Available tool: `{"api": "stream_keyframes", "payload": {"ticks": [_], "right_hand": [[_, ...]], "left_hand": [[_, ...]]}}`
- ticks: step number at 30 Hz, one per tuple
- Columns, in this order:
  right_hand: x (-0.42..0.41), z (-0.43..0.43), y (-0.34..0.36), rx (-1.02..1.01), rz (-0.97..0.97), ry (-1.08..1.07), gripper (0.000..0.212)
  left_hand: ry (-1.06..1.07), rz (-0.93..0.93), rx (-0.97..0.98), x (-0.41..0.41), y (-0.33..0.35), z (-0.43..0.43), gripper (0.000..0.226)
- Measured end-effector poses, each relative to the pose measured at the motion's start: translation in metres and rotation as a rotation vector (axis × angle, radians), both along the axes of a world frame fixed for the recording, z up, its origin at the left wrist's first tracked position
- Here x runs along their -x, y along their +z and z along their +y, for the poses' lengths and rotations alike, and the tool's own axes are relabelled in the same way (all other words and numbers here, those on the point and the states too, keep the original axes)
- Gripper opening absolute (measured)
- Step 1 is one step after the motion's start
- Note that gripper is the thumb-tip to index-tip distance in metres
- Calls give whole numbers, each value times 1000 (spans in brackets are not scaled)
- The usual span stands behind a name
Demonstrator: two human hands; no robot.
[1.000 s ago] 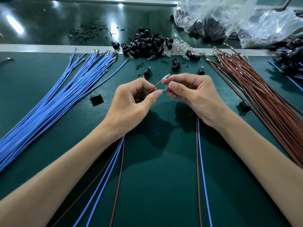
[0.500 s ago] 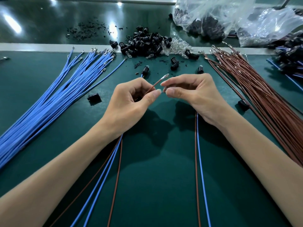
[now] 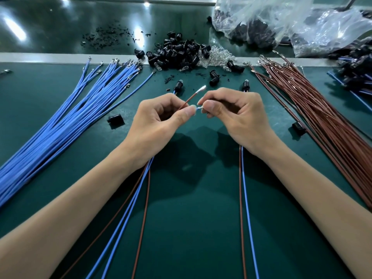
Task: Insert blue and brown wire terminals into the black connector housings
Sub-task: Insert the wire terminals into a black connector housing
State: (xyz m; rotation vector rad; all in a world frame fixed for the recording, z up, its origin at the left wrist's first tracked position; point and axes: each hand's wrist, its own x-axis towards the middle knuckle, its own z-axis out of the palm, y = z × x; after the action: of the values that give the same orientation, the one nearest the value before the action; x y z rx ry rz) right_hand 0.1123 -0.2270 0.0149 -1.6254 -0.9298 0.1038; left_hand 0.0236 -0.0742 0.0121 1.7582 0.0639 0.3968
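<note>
- Just this side of the pile of black housings (image 3: 177, 55), the left hand (image 3: 159, 125) pinches a brown wire (image 3: 190, 98). Its silver terminal (image 3: 202, 89) points up towards the pile.
- The right hand (image 3: 235, 115), fingers curled, pinches the short blue wire (image 3: 198, 108) tip showing between the two thumbs.
- Over the last second both hands have barely shifted. I see no housing in either grip, so I'd say insertion hasn't begun.

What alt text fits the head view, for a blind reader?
Over a dark green mat, the left hand pinches a thin brown wire with a silver terminal, and the right hand pinches a blue wire tip. Blue wires lie left, brown wires right, black plastic housings behind.
</note>
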Motion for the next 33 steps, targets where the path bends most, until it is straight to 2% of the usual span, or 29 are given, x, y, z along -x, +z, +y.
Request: {"api": "stream_keyframes", "payload": {"ticks": [8, 19, 28, 33], "right_hand": [[3, -1, 3, -15, -17, 30, 11], [6, 0, 2, -47, -35, 43, 10], [11, 2, 1, -40, -45, 30, 7], [8, 3, -2, -34, -102, 12, 9]], "left_hand": [[-71, 58, 128, 0, 3, 6, 19], [-142, 89, 195, -2, 3, 11, 16], [-153, 94, 190, -2, 4, 11, 15], [-70, 67, 95, -1, 0, 7, 20]]}}
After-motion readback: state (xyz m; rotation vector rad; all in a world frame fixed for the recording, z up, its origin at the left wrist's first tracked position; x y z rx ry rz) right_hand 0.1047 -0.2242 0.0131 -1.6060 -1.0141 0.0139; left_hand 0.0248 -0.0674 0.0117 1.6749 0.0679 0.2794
